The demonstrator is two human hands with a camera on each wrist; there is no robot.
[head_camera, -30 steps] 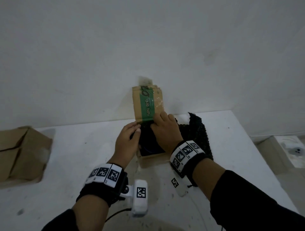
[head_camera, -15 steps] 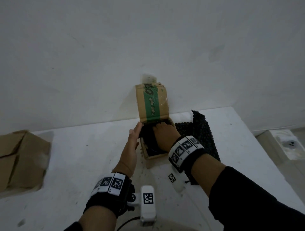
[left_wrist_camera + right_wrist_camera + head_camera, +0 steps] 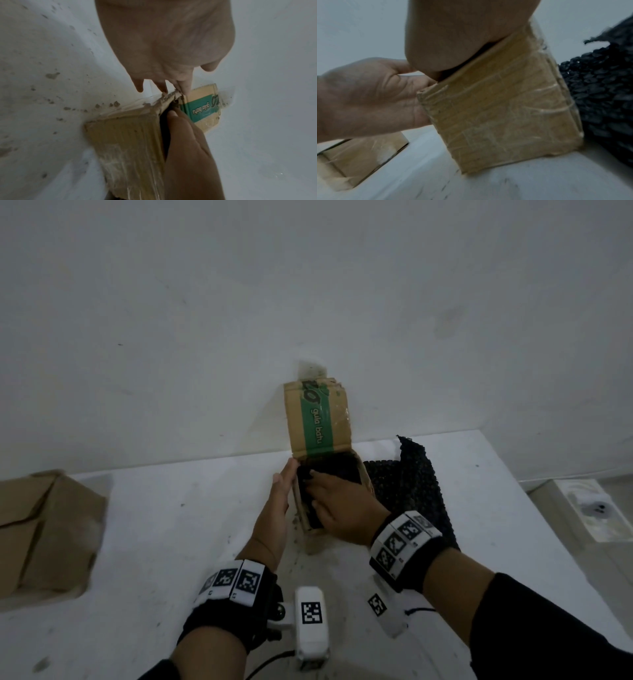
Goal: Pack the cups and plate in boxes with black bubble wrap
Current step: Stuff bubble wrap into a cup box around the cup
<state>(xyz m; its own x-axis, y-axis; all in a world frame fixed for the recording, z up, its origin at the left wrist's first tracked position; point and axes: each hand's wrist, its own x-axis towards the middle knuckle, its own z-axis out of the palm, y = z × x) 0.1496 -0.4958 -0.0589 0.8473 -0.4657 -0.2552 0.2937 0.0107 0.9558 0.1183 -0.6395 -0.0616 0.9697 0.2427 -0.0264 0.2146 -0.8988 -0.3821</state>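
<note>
- A black-wrapped bundle (image 3: 329, 474) is seen sitting inside the small cardboard box (image 3: 310, 537) at the table's back edge by the wall; which cup or plate is under the wrap cannot be told.
- The box lid (image 3: 317, 419), with a green band, is stood upright against the wall, so the opening faces up and toward the person.
- The right hand (image 3: 342, 511) is laid over the opening from the near-right side. Fingers are extended and roughly together and pressed down on the bundle, not curled round it. In the right wrist view the palm (image 3: 462, 33) is seen at the box's top edge.
- The left hand (image 3: 277, 508) is set flat against the box's left outer wall, fingers straight and pointing away toward the lid hinge; the thumb's position is not clear. In the left wrist view the fingertips (image 3: 184, 88) are seen touching the torn top corner.
- Key relation: the bundle lies directly under the right fingers, and the push axis runs straight down into the box. The right hand is nearer the bundle; the left only braces the wall.
- Judged next: the bundle gets seated fully, then the lid is folded forward over it.
- Loose black bubble wrap (image 3: 411, 484) is lying just right of the box, touching it.
- A second cardboard box (image 3: 48, 529) is lying well apart on the left of the table (image 3: 154, 525).
</note>
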